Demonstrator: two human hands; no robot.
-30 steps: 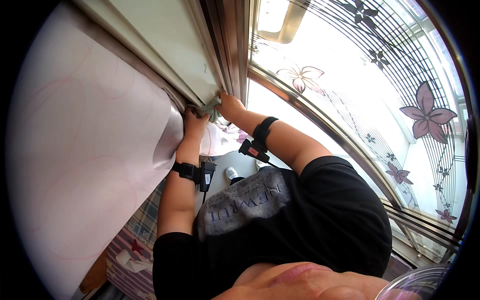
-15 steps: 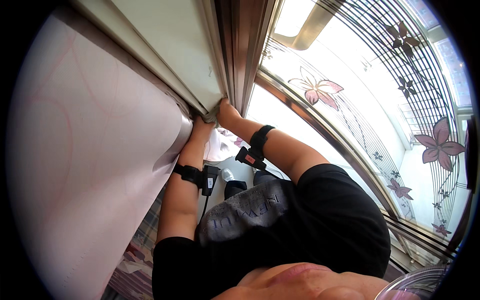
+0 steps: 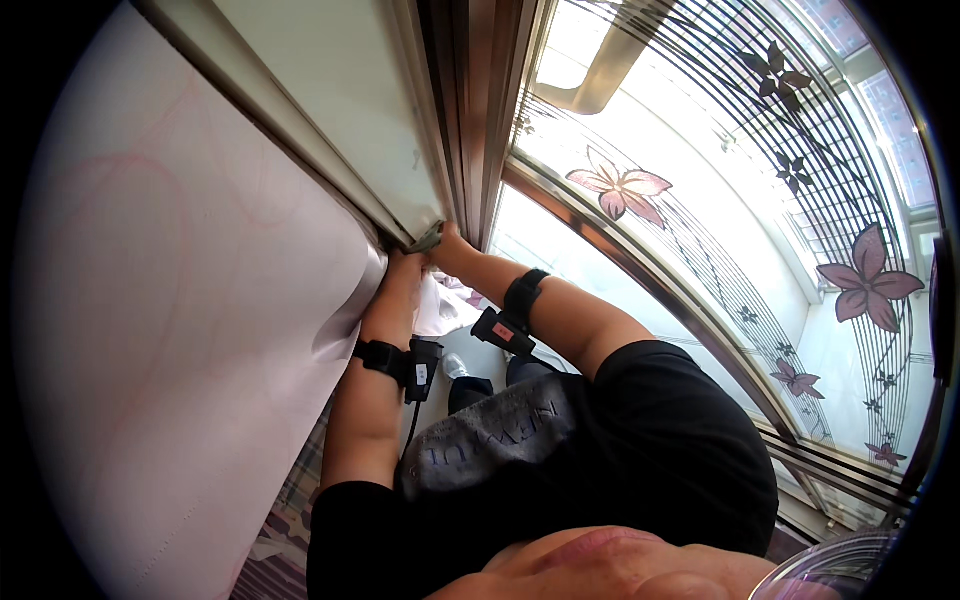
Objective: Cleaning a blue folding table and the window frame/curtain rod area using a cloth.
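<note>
Both my arms reach forward to the lower end of a pale door panel (image 3: 370,110) beside a brown frame. My right hand (image 3: 451,246) is at the panel's edge, its fingers bent around a small greyish-green piece that looks like folded cloth (image 3: 428,238). Just left of it and touching the same corner is my left hand (image 3: 404,266); its fingers are hidden at the panel's edge. A pale sheet with pink swirls (image 3: 190,280) hangs close along my left forearm. Black straps with small boxes sit on both forearms.
On the right stands a glass door with pink flower decals (image 3: 622,188) and a metallic handle (image 3: 600,80). Its brown metal rail (image 3: 590,225) runs down past my right arm. White-pink fabric (image 3: 445,305) lies below my hands, near my shoe (image 3: 456,366). Striped fabric (image 3: 285,530) shows at lower left.
Both hands sit slightly lower in the picture, still at the panel's corner. More of the greyish-green cloth-like piece shows beside my right hand. The view has shifted a little.
</note>
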